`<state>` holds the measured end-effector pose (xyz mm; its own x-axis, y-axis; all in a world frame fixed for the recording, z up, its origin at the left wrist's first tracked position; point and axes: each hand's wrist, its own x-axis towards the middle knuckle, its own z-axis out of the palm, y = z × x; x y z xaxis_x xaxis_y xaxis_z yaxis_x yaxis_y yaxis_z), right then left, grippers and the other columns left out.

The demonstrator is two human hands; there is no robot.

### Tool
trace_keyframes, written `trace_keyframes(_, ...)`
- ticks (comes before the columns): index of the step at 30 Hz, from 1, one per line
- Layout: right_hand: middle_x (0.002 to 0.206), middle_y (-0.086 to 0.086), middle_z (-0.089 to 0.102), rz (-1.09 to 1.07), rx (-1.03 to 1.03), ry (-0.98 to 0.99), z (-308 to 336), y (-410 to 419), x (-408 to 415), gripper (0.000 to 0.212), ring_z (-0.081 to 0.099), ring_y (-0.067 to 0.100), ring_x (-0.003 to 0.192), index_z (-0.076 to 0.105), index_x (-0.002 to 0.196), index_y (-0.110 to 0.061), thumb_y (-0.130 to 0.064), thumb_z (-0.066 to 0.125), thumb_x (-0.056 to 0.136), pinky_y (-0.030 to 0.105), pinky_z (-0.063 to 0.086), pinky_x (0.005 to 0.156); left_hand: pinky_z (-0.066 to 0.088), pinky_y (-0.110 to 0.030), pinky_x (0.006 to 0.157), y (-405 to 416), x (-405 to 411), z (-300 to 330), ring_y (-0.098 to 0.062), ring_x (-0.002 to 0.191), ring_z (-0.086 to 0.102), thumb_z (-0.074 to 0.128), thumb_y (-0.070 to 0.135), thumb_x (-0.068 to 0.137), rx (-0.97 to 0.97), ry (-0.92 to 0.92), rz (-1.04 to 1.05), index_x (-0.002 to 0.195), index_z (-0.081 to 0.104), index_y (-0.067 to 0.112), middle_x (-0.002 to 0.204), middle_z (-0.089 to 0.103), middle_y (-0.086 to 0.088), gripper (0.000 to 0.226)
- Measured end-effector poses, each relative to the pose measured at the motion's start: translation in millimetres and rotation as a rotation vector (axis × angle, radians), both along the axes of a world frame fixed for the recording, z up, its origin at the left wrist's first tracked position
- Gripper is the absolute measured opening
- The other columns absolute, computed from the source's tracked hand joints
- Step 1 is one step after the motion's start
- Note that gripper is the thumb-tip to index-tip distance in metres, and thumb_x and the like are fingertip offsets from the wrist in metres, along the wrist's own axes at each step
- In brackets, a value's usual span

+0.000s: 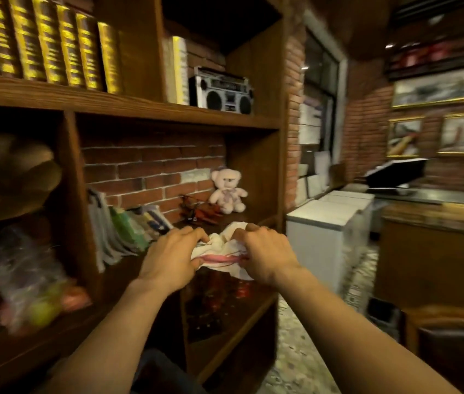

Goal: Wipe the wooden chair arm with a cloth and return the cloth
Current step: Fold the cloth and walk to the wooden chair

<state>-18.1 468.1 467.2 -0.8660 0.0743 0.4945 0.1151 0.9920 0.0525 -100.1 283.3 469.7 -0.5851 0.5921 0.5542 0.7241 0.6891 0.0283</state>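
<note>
A white cloth (pixel 219 251) with a pink stripe is bunched between both my hands at the front edge of a wooden shelf (pixel 128 268). My left hand (pixel 171 257) grips its left side. My right hand (pixel 264 251) grips its right side. Part of the cloth hangs below my right hand. A wooden chair with a dark leather seat (pixel 452 334) shows at the bottom right, away from my hands; its arm is only partly in view.
The shelf unit holds a pink teddy bear (pixel 227 190), a red toy plane (pixel 199 213), leaning books (pixel 122 226) and a boombox (pixel 220 91) above. Plastic bags (pixel 26 274) fill the left compartment. White chest freezers (pixel 330 223) stand to the right, beside a wooden counter (pixel 435 220).
</note>
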Motion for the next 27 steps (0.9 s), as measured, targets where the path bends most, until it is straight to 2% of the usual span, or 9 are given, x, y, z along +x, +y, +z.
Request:
trace_keyframes(6,0.12,0.005,0.061,-0.256,-0.003,-0.003,-1.8,110.7,88.8,0.048,0.061,0.031,0.108,0.054,0.128,-0.029,-0.037,0.071,0.084,0.036,0.044,0.073,0.052,-0.04,0.084,134.0,46.2,-3.4,-0.019,0.113,0.056,0.076,0.034,0.083,0.003,-0.007,-0.281,0.121,0.055,0.039,0.118,0.061,0.009,0.044)
trace_keyframes(10,0.118,0.004,0.062,-0.414,-0.021,-0.017,-4.4,172.2,157.5,0.05,0.062,0.032,0.104,0.055,0.125,-0.03,-0.042,0.074,0.08,0.04,0.049,0.074,0.052,-0.041,0.085,218.1,90.8,-8.3,-0.021,0.115,0.056,0.077,0.032,0.082,0.008,-0.021,-0.451,0.122,0.058,0.038,0.12,0.062,0.007,0.045)
trace_keyframes(15,0.115,0.005,0.06,-0.539,-0.028,-0.016,-19.7,240.9,235.7,0.045,0.061,0.032,0.102,0.057,0.124,-0.027,-0.039,0.071,0.083,0.037,0.04,0.067,0.052,-0.04,0.085,308.4,150.1,-26.2,-0.022,0.114,0.057,0.079,0.033,0.081,0.015,-0.053,-0.589,0.12,0.059,0.038,0.122,0.064,0.009,0.044)
trace_keyframes(21,0.111,0.004,0.06,-0.569,-0.064,-0.037,-52.1,306.0,284.7,0.042,0.061,0.031,0.098,0.058,0.122,-0.026,-0.034,0.072,0.083,0.039,0.044,0.065,0.05,-0.038,0.081,381.1,190.4,-63.8,-0.021,0.11,0.059,0.08,0.031,0.081,0.011,-0.096,-0.643,0.12,0.059,0.036,0.12,0.065,0.009,0.045)
trace_keyframes(24,0.109,0.005,0.059,-0.564,-0.113,-0.078,-81.0,332.1,291.6,0.043,0.061,0.032,0.096,0.057,0.119,-0.024,-0.032,0.073,0.08,0.037,0.037,0.064,0.051,-0.039,0.08,407.3,198.0,-90.6,-0.021,0.109,0.059,0.08,0.031,0.081,-0.023,-0.123,-0.639,0.119,0.06,0.035,0.119,0.065,0.009,0.043)
trace_keyframes(27,0.109,0.006,0.059,-0.555,-0.15,-0.128,-112.3,346.6,292.5,0.044,0.061,0.032,0.096,0.057,0.119,-0.023,-0.03,0.074,0.079,0.037,0.037,0.063,0.052,-0.041,0.08,420.4,201.0,-122.0,-0.023,0.109,0.059,0.08,0.031,0.082,-0.056,-0.166,-0.622,0.12,0.061,0.033,0.118,0.066,0.007,0.043)
